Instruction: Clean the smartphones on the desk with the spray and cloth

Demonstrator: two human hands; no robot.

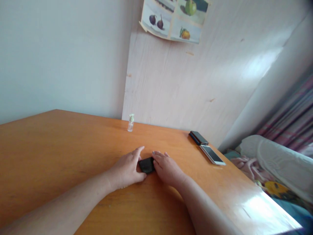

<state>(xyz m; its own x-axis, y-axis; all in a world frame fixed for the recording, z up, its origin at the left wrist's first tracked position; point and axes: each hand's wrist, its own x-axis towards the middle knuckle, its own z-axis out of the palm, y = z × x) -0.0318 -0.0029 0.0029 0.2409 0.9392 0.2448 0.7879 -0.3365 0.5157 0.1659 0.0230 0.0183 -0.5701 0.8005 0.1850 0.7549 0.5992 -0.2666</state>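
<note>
A small, flat black object with rounded corners, perhaps a pouch or case, lies on the wooden table between my two hands. At its left end, my left hand has thumb and index finger spread apart, the thumb by the near edge. My right hand has its fingers close together over the right end, hiding that part. A tiny pale-blue spot shows by the right fingertips; I cannot make out what it is.
A clear pump bottle stands near the wall. To the right lie a dark phone or wallet and a white phone, close to the table's right edge. Beyond that edge is bedding. Fruit paintings hang on the wall.
</note>
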